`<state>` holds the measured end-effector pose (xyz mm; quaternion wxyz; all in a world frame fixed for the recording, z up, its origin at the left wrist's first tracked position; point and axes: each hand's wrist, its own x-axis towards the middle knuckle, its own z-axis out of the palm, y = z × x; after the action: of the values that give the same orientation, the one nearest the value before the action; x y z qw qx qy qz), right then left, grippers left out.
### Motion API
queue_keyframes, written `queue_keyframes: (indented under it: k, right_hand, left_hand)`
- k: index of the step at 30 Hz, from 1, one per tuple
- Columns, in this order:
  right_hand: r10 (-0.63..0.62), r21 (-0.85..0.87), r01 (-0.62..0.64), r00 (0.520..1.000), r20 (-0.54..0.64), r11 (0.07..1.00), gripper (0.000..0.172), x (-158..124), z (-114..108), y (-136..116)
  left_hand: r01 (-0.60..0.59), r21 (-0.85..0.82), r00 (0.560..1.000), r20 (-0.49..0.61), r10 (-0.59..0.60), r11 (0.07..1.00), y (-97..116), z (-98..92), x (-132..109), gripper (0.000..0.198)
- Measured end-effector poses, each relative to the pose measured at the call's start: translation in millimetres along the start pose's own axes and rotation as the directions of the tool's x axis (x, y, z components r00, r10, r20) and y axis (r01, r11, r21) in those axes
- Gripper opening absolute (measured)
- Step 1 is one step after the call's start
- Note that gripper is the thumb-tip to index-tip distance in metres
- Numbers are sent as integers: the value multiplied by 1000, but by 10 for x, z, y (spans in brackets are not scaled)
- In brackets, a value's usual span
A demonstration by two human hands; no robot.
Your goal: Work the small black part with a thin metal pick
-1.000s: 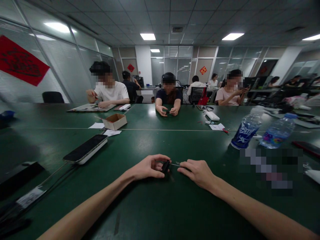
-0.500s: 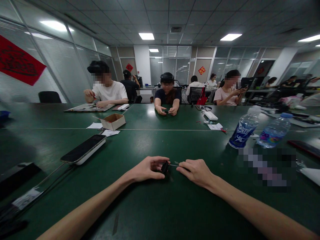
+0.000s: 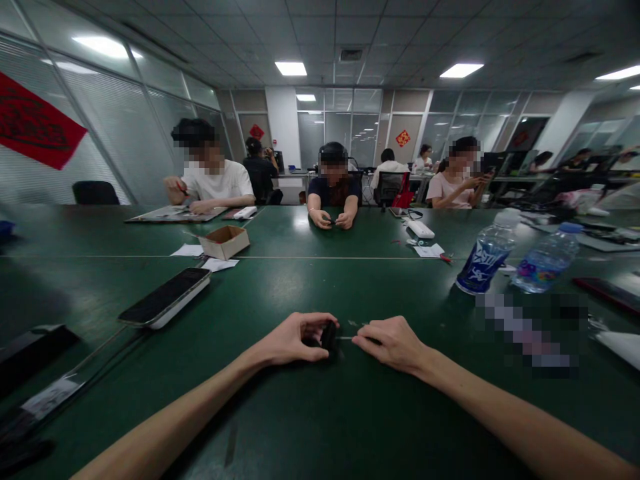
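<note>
On the green table (image 3: 320, 413), my left hand (image 3: 293, 339) is closed round a small black object (image 3: 329, 335), thumb and fingers pinching it just above the surface. Right beside it, my right hand (image 3: 393, 343) is closed in a pinch on a thin metal tool (image 3: 346, 338) whose tip reaches the black object. Both forearms stretch in from the bottom edge. The tool's handle is hidden inside my fingers.
A phone on a white power bank (image 3: 167, 297) lies at left with a cable trailing off. Two water bottles (image 3: 484, 257) (image 3: 547, 259) stand at right. A small cardboard box (image 3: 225, 241) and papers sit mid-table. Three people sit across the table, more behind.
My hands stay together on the black object and tool, hardly shifting. The view has drifted slightly, so everything sits a little lower and further left.
</note>
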<state>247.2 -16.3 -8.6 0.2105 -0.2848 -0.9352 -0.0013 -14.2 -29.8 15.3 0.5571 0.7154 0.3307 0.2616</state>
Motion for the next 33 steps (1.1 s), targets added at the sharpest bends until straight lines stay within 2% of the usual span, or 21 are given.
queue_keyframes:
  k: [4,6,8,11,13,21,28,33]
  right_hand:
    - [-114,-17,115,993,43,993,34,-15,5,-138]
    - [-74,4,74,997,26,997,34,-12,14,-171]
    - [24,36,-23,1000,-14,999,33,-2,26,-166]
    - [178,61,-174,982,-64,983,34,16,47,-128]
    - [231,61,-227,970,-72,972,33,24,61,-110]
    - [262,30,-260,960,-102,965,28,23,67,-119]
    - [278,1,-279,955,-108,960,28,32,72,-113]
    - [278,-7,-280,956,-97,960,27,26,73,-109]
  left_hand:
    - [20,-103,1000,-3,-20,995,-6,-30,18,54]
    - [24,-129,1000,8,-23,991,-6,-36,26,55]
    - [18,-159,1000,7,-17,987,-9,-41,34,58]
    - [18,-188,1000,-8,-19,982,-31,-50,44,63]
    - [30,-189,999,-18,-34,981,-56,-58,49,68]
    - [49,-177,998,-19,-53,983,-99,-64,44,72]
    - [37,-245,999,12,-35,969,-112,-64,55,73]
    - [39,-223,999,-12,-43,974,-152,-65,65,70]
